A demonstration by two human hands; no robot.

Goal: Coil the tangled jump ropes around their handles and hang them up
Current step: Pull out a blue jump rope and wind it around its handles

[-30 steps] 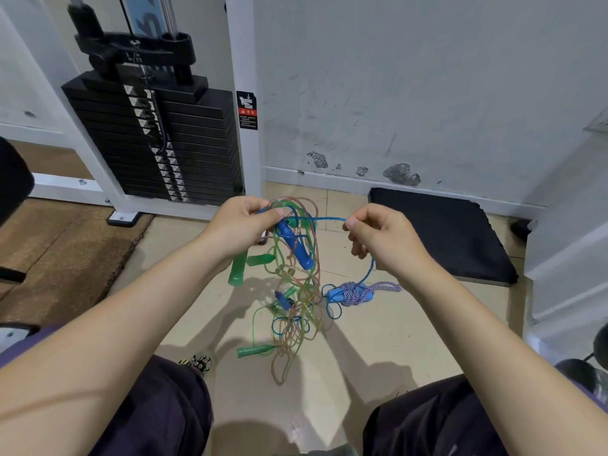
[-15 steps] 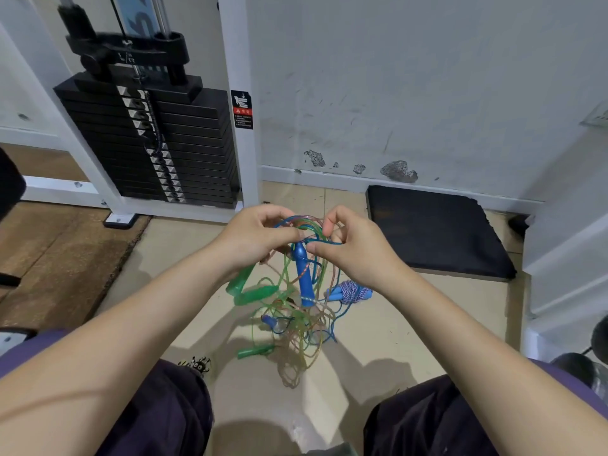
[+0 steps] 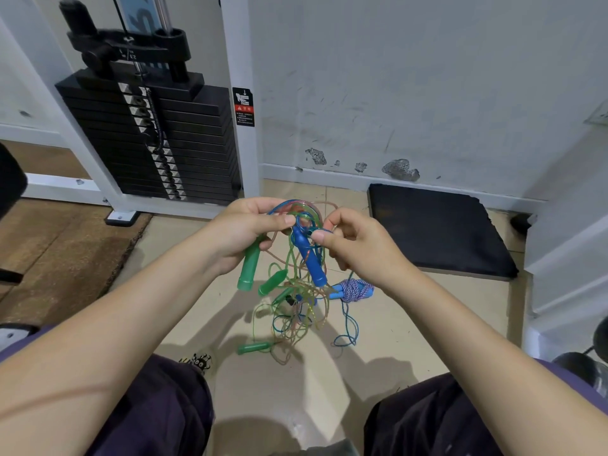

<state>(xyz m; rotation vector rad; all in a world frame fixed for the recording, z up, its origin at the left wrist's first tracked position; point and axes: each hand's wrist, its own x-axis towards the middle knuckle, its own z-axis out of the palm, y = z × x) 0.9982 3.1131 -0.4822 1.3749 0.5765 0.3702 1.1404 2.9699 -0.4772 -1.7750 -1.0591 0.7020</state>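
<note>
A tangle of thin green, blue and pink jump ropes (image 3: 297, 311) hangs between my hands above the floor. My left hand (image 3: 243, 232) grips a bunch of cords together with a green handle (image 3: 249, 268) that sticks down from its fist. My right hand (image 3: 355, 245) pinches a blue cord beside the top of a blue handle (image 3: 311, 258), which hangs upright in the tangle. Two more green handles (image 3: 272, 282) (image 3: 253, 348) dangle lower. A blue-handled rope wound in purple-white cord (image 3: 353, 288) lies on the floor behind.
A black weight stack (image 3: 148, 133) in a white frame stands at the back left. A black foam pad (image 3: 437, 232) lies against the white wall at the right. Brown rubber matting (image 3: 56, 251) covers the floor at left. My knees frame the bottom.
My right hand, first held apart with a blue cord stretched out, came in to the left hand and now pinches the cord at the blue handle's top. The tangle hangs slightly lower.
</note>
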